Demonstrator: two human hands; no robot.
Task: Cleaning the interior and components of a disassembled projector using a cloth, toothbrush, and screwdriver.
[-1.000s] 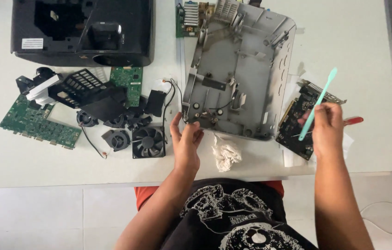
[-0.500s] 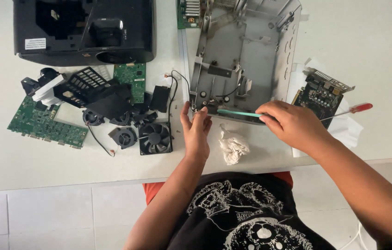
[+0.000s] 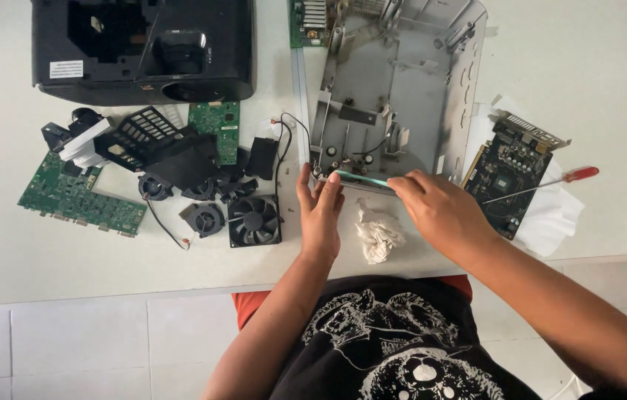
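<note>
A grey metal chassis tray (image 3: 417, 81) lies on the white table (image 3: 587, 67). My left hand (image 3: 319, 211) rests at its near left corner, fingers against the edge. My right hand (image 3: 439, 211) grips a thin teal tool (image 3: 361, 179), held level along the tray's near edge with its tip by my left fingertips. A crumpled white tissue (image 3: 376, 233) lies just below the two hands.
A black device housing (image 3: 143, 48) stands at the back left. Green circuit boards (image 3: 80, 194), black fans (image 3: 254, 220) and plastic parts lie to the left. A graphics card (image 3: 510, 174) and a red-handled screwdriver (image 3: 543, 185) lie on the right.
My right hand has carried the teal tool from the right side of the table to the tray's near edge. My left hand stayed at the tray's corner.
</note>
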